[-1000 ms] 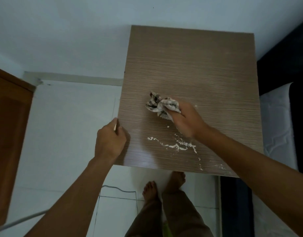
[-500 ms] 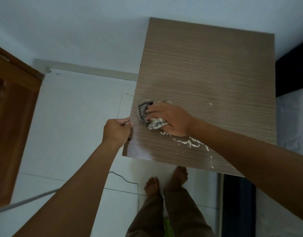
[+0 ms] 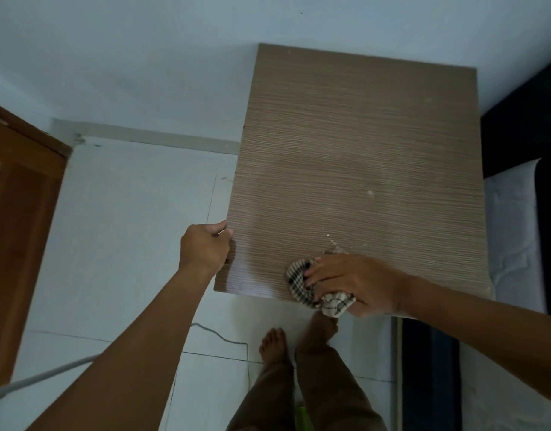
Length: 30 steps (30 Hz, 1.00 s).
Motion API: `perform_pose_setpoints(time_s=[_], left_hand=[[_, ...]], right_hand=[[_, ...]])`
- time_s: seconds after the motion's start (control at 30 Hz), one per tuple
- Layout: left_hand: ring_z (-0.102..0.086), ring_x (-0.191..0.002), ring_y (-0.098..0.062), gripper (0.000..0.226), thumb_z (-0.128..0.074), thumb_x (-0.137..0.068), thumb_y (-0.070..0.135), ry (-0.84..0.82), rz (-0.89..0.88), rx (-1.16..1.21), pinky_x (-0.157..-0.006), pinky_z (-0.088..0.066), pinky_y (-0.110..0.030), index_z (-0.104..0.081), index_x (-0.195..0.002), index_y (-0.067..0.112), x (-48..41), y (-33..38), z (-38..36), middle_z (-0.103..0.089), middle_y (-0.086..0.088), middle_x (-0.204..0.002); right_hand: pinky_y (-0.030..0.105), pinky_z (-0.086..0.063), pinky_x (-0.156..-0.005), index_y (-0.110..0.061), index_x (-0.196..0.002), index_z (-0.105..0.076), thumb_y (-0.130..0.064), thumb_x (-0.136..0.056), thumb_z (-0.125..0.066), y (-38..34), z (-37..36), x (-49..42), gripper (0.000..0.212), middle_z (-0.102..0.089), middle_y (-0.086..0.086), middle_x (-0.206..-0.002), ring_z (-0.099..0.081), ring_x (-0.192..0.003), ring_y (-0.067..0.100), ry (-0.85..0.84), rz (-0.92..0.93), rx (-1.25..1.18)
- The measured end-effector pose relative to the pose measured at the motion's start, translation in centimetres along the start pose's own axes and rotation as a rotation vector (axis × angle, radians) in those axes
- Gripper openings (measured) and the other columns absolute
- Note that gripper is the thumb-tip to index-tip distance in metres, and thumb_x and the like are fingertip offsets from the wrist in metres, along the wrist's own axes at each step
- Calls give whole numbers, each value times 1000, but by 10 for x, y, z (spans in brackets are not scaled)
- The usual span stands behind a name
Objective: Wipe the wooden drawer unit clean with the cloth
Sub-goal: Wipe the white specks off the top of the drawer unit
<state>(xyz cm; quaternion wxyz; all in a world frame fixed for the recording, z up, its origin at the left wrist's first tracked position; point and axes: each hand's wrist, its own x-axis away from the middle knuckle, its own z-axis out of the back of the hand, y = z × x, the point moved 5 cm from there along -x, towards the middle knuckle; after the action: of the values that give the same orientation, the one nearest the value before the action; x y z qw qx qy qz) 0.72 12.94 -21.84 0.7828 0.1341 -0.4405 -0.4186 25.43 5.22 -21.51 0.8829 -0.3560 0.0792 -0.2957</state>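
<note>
Your right hand (image 3: 358, 283) grips the cloth (image 3: 314, 293), hiding part of it. Your left hand (image 3: 205, 247) is closed on the unit (image 3: 361, 169) edge; its fingertips are hidden.

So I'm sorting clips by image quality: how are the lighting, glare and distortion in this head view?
Head view: dim, bluish, even light with no hard shadows; a soft sheen on the drawer unit near the left hand; wide-angle bending of its edges; slight softness at the frame edges, while the right hand and checked cloth stay readable.
</note>
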Motion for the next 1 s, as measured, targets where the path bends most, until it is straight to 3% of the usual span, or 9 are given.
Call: perform_pose_setpoints(time_s=[0.2, 0.3, 0.4, 0.5, 0.57, 0.63, 0.77, 0.9, 1.0], left_hand=[[-43, -135, -25, 44, -52, -98, 25, 129, -313, -365, -106, -39, -40, -48, -141, 17, 19, 20, -5, -47, -7, -147], [-30, -143, -19, 49, -48, -98, 29, 75, -580, -499, -111, -35, -38, -40, -146, 21, 37, 28, -28, -32, 0, -156], [-12, -149, -17, 54, -44, -100, 31, -129, -595, -603, -118, -27, -38, -29, -151, 22, 46, 24, -59, -13, 1, -163], [4, -150, -19, 52, -37, -103, 18, -210, -533, -609, -119, -7, -37, -23, -152, 17, 48, 26, -75, 1, -3, -164], [6, -150, -20, 53, -36, -101, 6, -215, -499, -581, -119, -4, -38, -24, -152, 16, 47, 28, -76, 2, -4, -164], [7, -150, -19, 59, -37, -98, -1, -235, -474, -568, -120, -4, -40, -23, -153, 17, 45, 28, -75, 3, -2, -164], [7, -150, -17, 65, -37, -95, -7, -260, -463, -541, -121, -10, -43, -22, -153, 17, 44, 27, -74, 4, -1, -163], [7, -150, -17, 66, -37, -94, -8, -251, -460, -533, -121, -12, -43, -21, -153, 18, 43, 26, -75, 4, 0, -163], [7, -150, -17, 67, -37, -93, -8, -256, -465, -534, -121, -11, -42, -21, -153, 18, 42, 25, -76, 4, 0, -163]], right_hand=[[51, -48, -97, -5, -112, -64, 1, -92, -54, -5, 33, 19, 23, -66, 14, -119, -59, -119, 26, 421, -189, -492], [44, -51, -94, 4, -103, -64, -1, -95, -45, -5, 68, 7, 21, -67, 19, -107, -64, -108, 31, 581, -214, -634], [24, -51, -84, -13, -95, -67, 0, -93, -45, 10, 99, -1, 25, -69, -5, -98, -66, -96, 11, 692, -347, -458], [30, -51, -83, -21, -100, -70, -8, -94, -49, 35, 105, -12, 25, -70, -10, -97, -64, -93, 10, 652, -472, -252], [35, -47, -95, -23, -115, -67, -17, -93, -49, 52, 95, -20, 29, -68, -2, -115, -60, -107, 16, 571, -567, -183], [32, -30, -108, -21, -127, -61, -15, -92, -50, 63, 77, -23, 37, -59, 5, -133, -49, -126, 22, 463, -630, -104], [51, -26, -114, -13, -125, -62, -18, -83, -50, 47, 46, -20, 45, -56, 11, -137, -44, -133, 27, 355, -496, 54], [45, -23, -114, -11, -125, -62, -15, -76, -64, 28, 14, 3, 49, -57, 12, -136, -47, -131, 27, 274, -355, 102], [45, -33, -112, -8, -124, -62, -10, -71, -81, 16, -7, 18, 57, -58, 13, -133, -50, -128, 27, 256, -294, 93]])
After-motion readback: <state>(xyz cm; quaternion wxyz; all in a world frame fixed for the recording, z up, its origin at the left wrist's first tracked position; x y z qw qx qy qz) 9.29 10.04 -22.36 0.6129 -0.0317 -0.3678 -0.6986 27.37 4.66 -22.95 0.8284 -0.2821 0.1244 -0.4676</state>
